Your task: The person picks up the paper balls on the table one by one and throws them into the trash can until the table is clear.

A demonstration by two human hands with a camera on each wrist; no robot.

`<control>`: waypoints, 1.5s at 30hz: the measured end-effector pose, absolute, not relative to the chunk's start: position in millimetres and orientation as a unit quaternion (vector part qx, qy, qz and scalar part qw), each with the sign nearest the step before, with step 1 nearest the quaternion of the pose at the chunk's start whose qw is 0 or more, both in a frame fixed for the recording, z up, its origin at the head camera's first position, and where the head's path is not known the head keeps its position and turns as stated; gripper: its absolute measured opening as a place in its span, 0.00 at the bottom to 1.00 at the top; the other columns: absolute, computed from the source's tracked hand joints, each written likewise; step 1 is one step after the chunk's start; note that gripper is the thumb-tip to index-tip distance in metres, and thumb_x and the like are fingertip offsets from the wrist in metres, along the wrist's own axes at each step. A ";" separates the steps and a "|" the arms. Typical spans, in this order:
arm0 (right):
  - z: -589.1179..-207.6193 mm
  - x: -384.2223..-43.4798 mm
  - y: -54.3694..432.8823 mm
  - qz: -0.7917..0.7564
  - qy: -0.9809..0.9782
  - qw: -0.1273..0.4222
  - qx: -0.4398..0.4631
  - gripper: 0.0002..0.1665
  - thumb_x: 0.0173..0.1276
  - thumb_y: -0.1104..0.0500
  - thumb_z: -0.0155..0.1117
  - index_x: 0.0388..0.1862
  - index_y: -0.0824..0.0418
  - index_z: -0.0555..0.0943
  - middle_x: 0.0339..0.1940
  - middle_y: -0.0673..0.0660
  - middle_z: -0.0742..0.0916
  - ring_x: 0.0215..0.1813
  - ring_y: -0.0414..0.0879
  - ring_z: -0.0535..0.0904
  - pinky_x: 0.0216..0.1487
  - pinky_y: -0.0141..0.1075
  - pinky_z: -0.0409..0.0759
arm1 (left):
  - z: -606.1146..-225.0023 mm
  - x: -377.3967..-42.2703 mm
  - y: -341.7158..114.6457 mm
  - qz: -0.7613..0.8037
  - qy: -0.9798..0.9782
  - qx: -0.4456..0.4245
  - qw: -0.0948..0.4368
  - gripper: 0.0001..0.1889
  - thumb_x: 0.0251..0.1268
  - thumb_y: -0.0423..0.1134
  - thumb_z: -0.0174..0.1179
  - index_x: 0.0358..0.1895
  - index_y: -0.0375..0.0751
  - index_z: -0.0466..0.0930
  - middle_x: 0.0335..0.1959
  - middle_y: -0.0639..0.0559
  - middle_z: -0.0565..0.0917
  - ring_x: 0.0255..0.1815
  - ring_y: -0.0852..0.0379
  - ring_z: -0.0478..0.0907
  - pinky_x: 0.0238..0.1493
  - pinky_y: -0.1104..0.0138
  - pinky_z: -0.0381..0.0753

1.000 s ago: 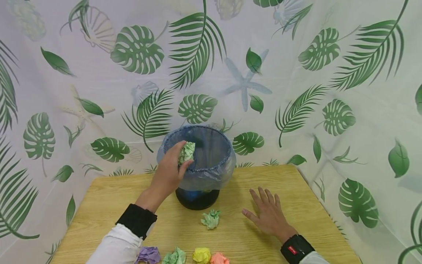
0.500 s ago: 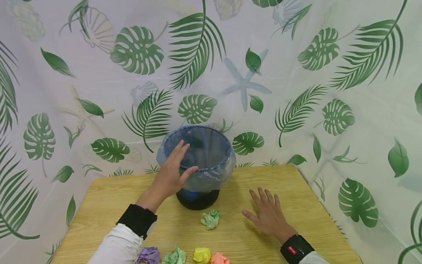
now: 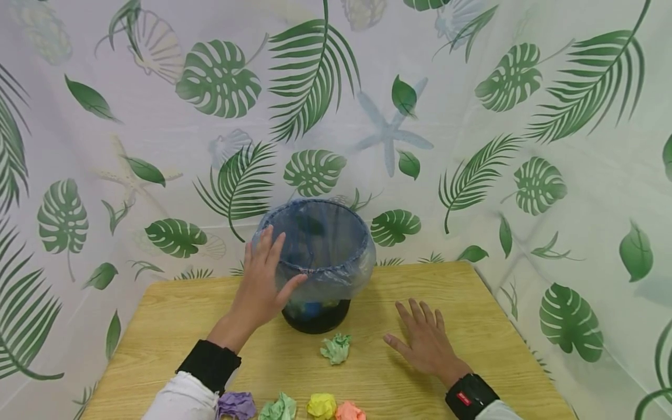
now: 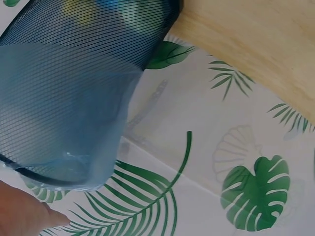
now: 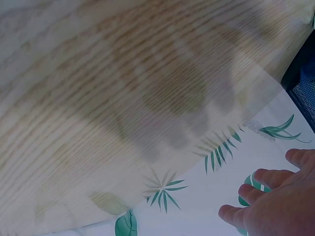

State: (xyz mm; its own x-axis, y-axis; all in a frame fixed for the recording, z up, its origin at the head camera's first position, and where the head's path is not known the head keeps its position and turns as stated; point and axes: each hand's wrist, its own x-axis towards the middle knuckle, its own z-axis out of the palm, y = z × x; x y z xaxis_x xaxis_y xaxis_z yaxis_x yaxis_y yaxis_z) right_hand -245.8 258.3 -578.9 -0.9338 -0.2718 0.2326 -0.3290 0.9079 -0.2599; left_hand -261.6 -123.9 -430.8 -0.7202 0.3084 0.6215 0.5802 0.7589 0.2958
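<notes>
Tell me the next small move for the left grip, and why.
I'd likely lower the left grip toward the lone green paper ball in front of the bin. The grip looks empty near the bin, that ball lies closer to the bin than the other four balls in view, and coloured shapes show through the bin's side.

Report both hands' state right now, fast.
Left hand: open, holding nothing, near the lined bin.
Right hand: open, holding nothing.

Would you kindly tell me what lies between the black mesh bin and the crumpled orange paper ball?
In the head view, a crumpled pale green paper ball lies between them.
</notes>
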 end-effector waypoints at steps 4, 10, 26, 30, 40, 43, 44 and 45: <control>-579.8 -246.2 257.6 0.148 -0.971 0.098 0.157 0.49 0.72 0.28 0.56 0.81 0.57 0.65 0.78 0.70 0.67 0.79 0.72 0.57 0.72 0.75 0.48 | -442.0 -258.8 -134.2 -0.243 -0.899 -0.229 0.285 0.51 0.68 0.53 0.68 0.83 0.34 0.47 0.83 0.33 0.50 0.84 0.40 0.44 0.79 0.37 0.37; -582.4 -246.9 255.9 0.145 -0.971 0.096 0.162 0.49 0.72 0.29 0.57 0.81 0.57 0.65 0.78 0.70 0.67 0.79 0.72 0.57 0.72 0.75 0.48 | -461.0 -253.2 -150.1 -0.244 -0.904 -0.204 0.286 0.53 0.69 0.59 0.65 0.83 0.32 0.46 0.83 0.33 0.48 0.84 0.37 0.44 0.78 0.36 0.38; -580.4 -245.9 250.3 0.147 -0.971 0.095 0.165 0.49 0.72 0.28 0.57 0.81 0.56 0.65 0.78 0.70 0.67 0.79 0.71 0.57 0.73 0.74 0.48 | -515.7 -230.6 -193.5 -0.205 -0.966 -0.093 0.129 0.54 0.72 0.69 0.54 0.84 0.35 0.42 0.83 0.28 0.42 0.83 0.29 0.36 0.77 0.35 0.31; -580.2 -245.6 248.9 0.150 -0.969 0.095 0.170 0.50 0.72 0.27 0.55 0.81 0.56 0.64 0.78 0.69 0.67 0.79 0.71 0.57 0.72 0.74 0.48 | -534.1 -224.8 -200.7 -0.185 -0.973 -0.083 0.110 0.53 0.71 0.71 0.52 0.83 0.35 0.46 0.81 0.26 0.46 0.82 0.26 0.39 0.76 0.32 0.34; -581.8 -245.2 245.8 0.156 -0.967 0.093 0.177 0.50 0.72 0.27 0.55 0.82 0.55 0.64 0.79 0.69 0.67 0.79 0.71 0.57 0.73 0.74 0.47 | -561.6 -211.1 -207.6 -0.189 -0.976 -0.069 0.084 0.52 0.70 0.73 0.51 0.82 0.35 0.54 0.80 0.25 0.51 0.80 0.23 0.42 0.74 0.30 0.33; -582.2 -245.2 243.9 0.156 -0.967 0.091 0.179 0.51 0.72 0.27 0.55 0.82 0.55 0.63 0.79 0.69 0.67 0.79 0.71 0.57 0.73 0.73 0.47 | -566.5 -207.7 -209.2 -0.185 -0.977 -0.070 0.083 0.52 0.69 0.74 0.51 0.82 0.36 0.55 0.80 0.25 0.52 0.80 0.22 0.43 0.73 0.28 0.34; -582.0 -245.1 243.2 0.157 -0.967 0.090 0.179 0.51 0.72 0.27 0.55 0.82 0.55 0.63 0.79 0.69 0.67 0.79 0.70 0.57 0.73 0.73 0.47 | -567.7 -207.1 -209.4 -0.184 -0.977 -0.071 0.084 0.52 0.68 0.74 0.51 0.82 0.36 0.55 0.79 0.25 0.52 0.79 0.22 0.43 0.73 0.28 0.35; -581.4 -244.8 242.3 0.159 -0.967 0.090 0.179 0.51 0.72 0.27 0.56 0.82 0.55 0.63 0.79 0.69 0.67 0.79 0.70 0.57 0.73 0.73 0.47 | -568.6 -206.3 -209.4 -0.183 -0.977 -0.072 0.083 0.52 0.68 0.74 0.51 0.82 0.37 0.55 0.79 0.25 0.52 0.80 0.22 0.43 0.73 0.28 0.35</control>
State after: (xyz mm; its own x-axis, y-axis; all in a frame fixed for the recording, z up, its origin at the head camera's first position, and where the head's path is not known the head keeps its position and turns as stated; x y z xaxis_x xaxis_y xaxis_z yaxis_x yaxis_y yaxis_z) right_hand -244.8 242.3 -581.4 -0.9197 -0.3177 0.2308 -0.3748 0.8856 -0.2744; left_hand -206.3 -209.4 -568.6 -0.9758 0.1097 0.1891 0.1708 0.9225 0.3461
